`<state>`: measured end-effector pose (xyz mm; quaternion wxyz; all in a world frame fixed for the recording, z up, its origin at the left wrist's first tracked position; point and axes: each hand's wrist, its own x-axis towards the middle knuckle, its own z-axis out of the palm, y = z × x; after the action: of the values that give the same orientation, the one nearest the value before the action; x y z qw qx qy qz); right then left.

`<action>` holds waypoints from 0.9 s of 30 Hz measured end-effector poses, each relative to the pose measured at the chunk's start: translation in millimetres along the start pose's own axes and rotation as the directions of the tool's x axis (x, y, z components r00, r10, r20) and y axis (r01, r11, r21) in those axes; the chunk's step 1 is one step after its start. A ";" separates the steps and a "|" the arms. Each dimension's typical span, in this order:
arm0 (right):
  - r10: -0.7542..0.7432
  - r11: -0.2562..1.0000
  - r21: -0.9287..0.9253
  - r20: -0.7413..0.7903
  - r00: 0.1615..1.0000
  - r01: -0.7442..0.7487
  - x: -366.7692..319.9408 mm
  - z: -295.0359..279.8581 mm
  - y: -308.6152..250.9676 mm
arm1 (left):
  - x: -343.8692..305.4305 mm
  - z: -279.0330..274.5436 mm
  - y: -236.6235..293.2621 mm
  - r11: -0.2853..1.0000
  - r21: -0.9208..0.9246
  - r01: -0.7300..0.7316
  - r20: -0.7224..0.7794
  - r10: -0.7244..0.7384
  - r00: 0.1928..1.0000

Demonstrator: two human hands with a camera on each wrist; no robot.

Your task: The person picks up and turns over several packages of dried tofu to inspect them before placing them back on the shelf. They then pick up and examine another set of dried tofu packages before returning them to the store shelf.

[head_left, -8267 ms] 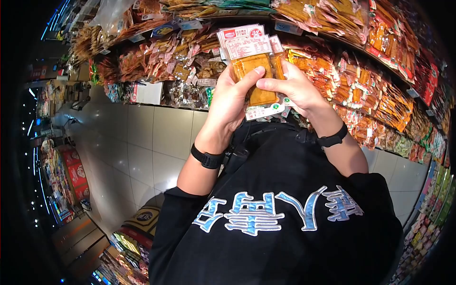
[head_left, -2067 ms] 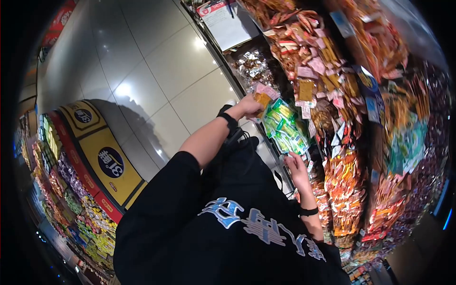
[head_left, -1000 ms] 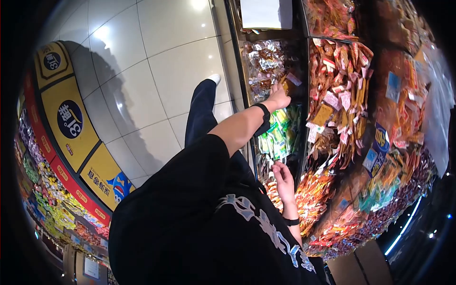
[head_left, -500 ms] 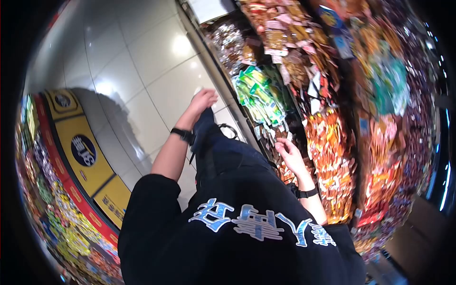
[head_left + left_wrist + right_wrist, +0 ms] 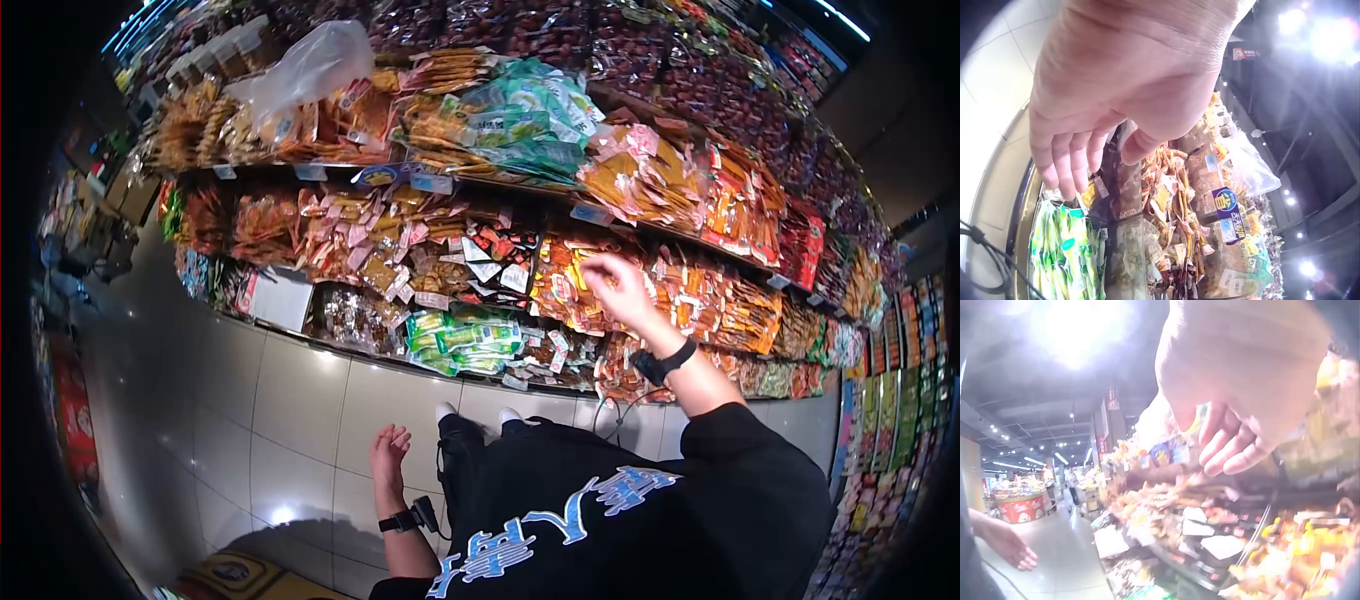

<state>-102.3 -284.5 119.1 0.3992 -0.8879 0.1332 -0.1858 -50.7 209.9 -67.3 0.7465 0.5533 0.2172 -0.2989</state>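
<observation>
My left hand point(image 5: 390, 455) hangs low beside my leg over the tiled floor, its fingers loosely bent and holding nothing. In the left wrist view the same hand point(image 5: 1129, 87) overlaps the bottom shelf, where green-and-white packs point(image 5: 1066, 250) lie and an amber snack pack point(image 5: 1090, 194) shows behind the fingertips. Raised in front of the middle shelf, my right hand point(image 5: 620, 290) overlaps bright orange snack packs point(image 5: 565, 285). Its fingers are relaxed and hold nothing in the right wrist view, with dark-and-white packs point(image 5: 1210, 534) below them.
Tiered shelves of bagged snacks span the front. A clear plastic bag point(image 5: 310, 75) lies on the upper left tier, near teal packs point(image 5: 530, 120). A white box point(image 5: 280, 298) stands at the bottom shelf's left. Behind on the left is a yellow display base point(image 5: 235, 575).
Both hands held amber snack packs at first. The left hand later reached a pack down to the bottom shelf and came away without it. The right hand has risen toward the middle shelf.
</observation>
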 end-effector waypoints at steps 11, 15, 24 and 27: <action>0.044 0.818 -0.548 -0.243 0.969 -0.174 99.7 -166.8 105.1 | 33.7 -15.4 58.0 0.994 0.104 -0.031 0.027 0.029 0.999; 0.209 0.789 -0.572 -0.094 0.973 -0.224 109.6 -181.8 105.5 | 35.3 -16.2 56.6 0.995 0.090 -0.052 0.013 0.051 0.999; 0.134 0.575 -0.817 0.050 0.990 -0.037 143.3 -194.7 76.1 | 6.7 53.0 24.5 0.994 0.015 -0.113 -0.026 0.113 0.993; 0.078 0.530 -0.847 0.012 0.997 -0.031 147.6 -196.2 103.7 | -4.9 80.2 3.6 0.992 0.029 -0.126 -0.005 0.126 0.992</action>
<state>-65.0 -537.6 193.6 -0.0714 -0.9698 0.2241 -0.0642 -52.4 134.9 -38.1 0.7552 0.5776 0.1802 -0.2522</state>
